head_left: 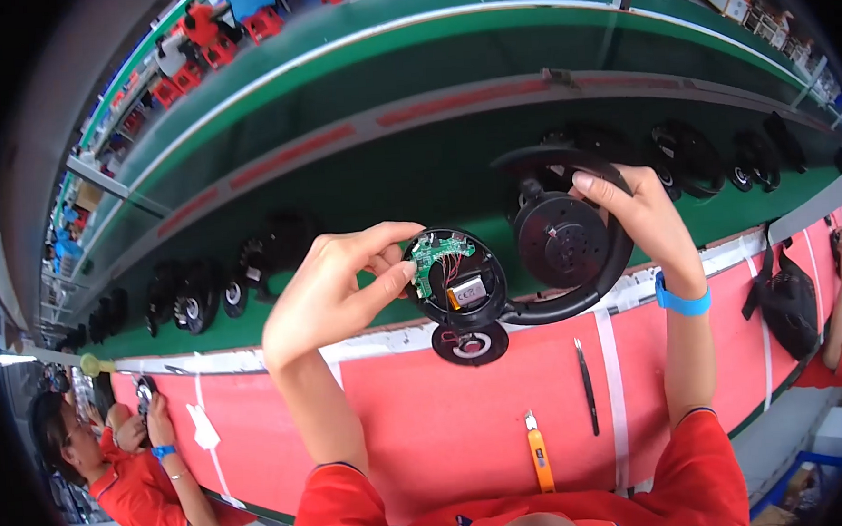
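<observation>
Headphones [558, 246] just off ctr. twd. 3 o'clock, in both hands: L hand [346, 281] pinches open ear cup [495, 283] at 9-to-11 o'clock rim, by green PCB [428, 255]; R hand [642, 209] grips headband [585, 299] abt. 2 o'clock. Batt. [470, 292] inside cup; spkr. disc [470, 346] at its 6 o'clock. Tabletop [467, 413]: tweezers [587, 388] approx. 4 o'clock, yellow cutter [540, 455] 5 o'clock.

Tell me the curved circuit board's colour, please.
The curved circuit board is green in the head view.
</observation>
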The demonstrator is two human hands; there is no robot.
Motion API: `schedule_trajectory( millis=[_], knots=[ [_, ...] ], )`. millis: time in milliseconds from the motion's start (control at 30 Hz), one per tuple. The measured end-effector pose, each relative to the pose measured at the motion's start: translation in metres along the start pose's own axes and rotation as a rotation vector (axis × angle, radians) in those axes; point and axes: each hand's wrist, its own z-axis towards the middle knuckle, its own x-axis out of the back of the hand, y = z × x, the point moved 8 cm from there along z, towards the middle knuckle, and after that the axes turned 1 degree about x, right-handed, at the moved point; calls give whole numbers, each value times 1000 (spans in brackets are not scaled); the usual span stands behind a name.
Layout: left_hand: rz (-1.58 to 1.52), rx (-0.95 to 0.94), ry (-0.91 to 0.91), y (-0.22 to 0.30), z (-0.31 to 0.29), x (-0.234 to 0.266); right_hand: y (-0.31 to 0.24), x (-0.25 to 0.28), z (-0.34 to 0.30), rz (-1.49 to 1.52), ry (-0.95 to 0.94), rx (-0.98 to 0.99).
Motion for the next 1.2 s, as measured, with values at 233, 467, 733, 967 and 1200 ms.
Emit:
schedule_trajectory(
  millis=[233,467,733,967,1200],
  knots=[
    [28,-46,-159,-14,3,-16,7,-21,3,-96,-167,-161],
    [96,-32,-199,-24,6,-26,15,-21,3,-162,-209,-265],
    [120,-75,-196,-28,9,-32,17,-18,1,-182,-194,-249],
    [136,-63,-197,-27,10,-33,14,-16,1,-183,-195,-235],
    [92,-31,-181,-26,11,-32,10,-16,-1,-166,-185,-233]
  ],
)
